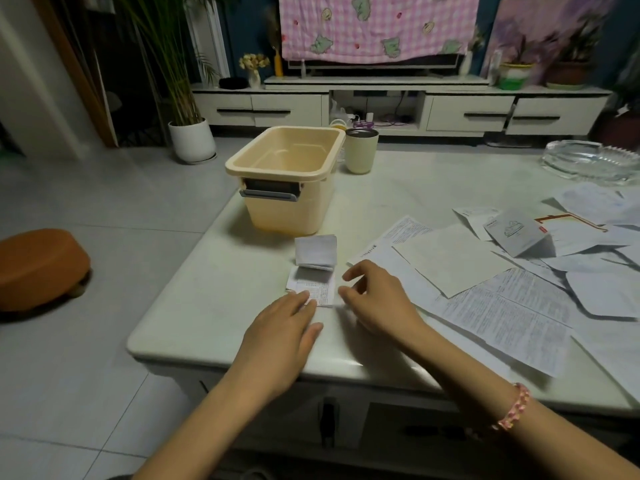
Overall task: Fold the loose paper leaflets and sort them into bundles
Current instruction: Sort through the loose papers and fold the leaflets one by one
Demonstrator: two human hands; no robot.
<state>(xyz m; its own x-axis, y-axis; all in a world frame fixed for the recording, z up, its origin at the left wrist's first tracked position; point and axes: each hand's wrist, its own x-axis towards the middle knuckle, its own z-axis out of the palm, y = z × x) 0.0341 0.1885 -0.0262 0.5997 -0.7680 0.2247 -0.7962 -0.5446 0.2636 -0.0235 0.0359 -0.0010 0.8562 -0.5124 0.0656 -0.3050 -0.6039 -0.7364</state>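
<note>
A small folded leaflet lies on the white table in front of me, its upper flap standing up. My left hand lies flat with straight fingers, its fingertips pressing the leaflet's near edge. My right hand hovers just right of the leaflet with loosely curled fingers and thumb; it holds nothing that I can see. Several loose unfolded leaflets are spread over the right side of the table.
A beige plastic bin stands behind the leaflet, with a cream cup to its right. A glass dish sits at the far right. An orange stool is on the floor at left.
</note>
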